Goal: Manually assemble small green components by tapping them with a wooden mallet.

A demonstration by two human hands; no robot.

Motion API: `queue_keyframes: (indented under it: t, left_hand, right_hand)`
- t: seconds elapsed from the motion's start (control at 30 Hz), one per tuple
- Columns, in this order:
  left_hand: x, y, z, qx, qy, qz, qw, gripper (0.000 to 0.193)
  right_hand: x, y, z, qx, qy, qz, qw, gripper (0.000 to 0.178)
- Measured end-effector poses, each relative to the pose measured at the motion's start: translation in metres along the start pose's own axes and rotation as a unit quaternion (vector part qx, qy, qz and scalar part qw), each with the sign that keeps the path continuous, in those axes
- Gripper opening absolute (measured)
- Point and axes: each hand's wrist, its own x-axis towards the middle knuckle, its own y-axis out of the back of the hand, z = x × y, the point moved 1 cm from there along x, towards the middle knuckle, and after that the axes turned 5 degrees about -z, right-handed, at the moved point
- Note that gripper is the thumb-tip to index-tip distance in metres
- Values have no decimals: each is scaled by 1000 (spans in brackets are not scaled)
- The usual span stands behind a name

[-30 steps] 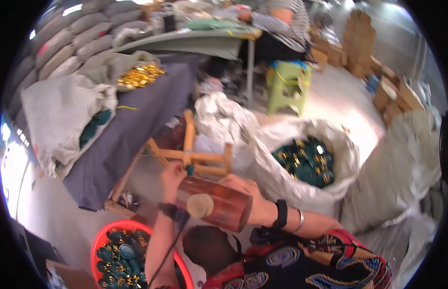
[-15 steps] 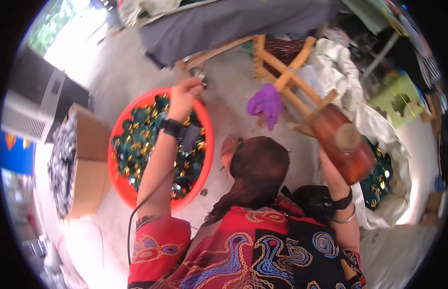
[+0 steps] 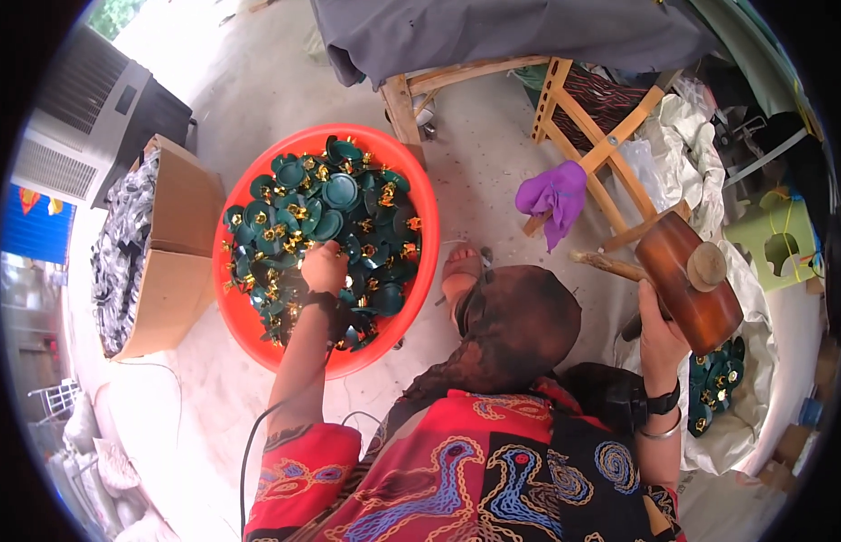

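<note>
My left hand [image 3: 326, 268] reaches into a large orange basin [image 3: 424, 262], fingers curled down among dark green round discs [image 3: 340, 191] with gold-coloured fittings. Whatever those fingers grip is hidden. On the right, my right hand [image 3: 661, 332] touches the near left edge of a glossy brown wooden cylinder [image 3: 678, 282]. Its fingers run out of sight behind the cylinder, so their grip does not show. A round pale wooden knob [image 3: 707, 266] stands out of the cylinder's face, and a stick [image 3: 610, 264] juts from its left side.
Left of the basin stands a cardboard box [image 3: 187, 199] full of grey pieces. A crossed wooden stand [image 3: 610, 144] carries a purple cloth [image 3: 552, 200]. Right of my hand, a white sack [image 3: 755, 397] holds more green discs. A grey-covered table [image 3: 520, 32] stands at the far side.
My left hand has come back from beyond the basin's far rim and down into the discs. My right hand stays by the cylinder. The whole view has shifted.
</note>
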Motion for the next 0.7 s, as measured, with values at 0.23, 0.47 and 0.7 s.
queue_keyframes:
  t: [0.23,0.47,0.7]
  left_hand:
    - [12,-19,-2,171,-69,54,981,8]
    - [12,-17,-11,173,-103,52,978,7]
    - [21,26,70,-33,-127,27,991,18]
  right_hand:
    - [-4,3,14,-34,-25,-15,999,29]
    - [-7,10,19,45,-77,23,996,22]
    - [2,20,15,53,-93,86,991,22]
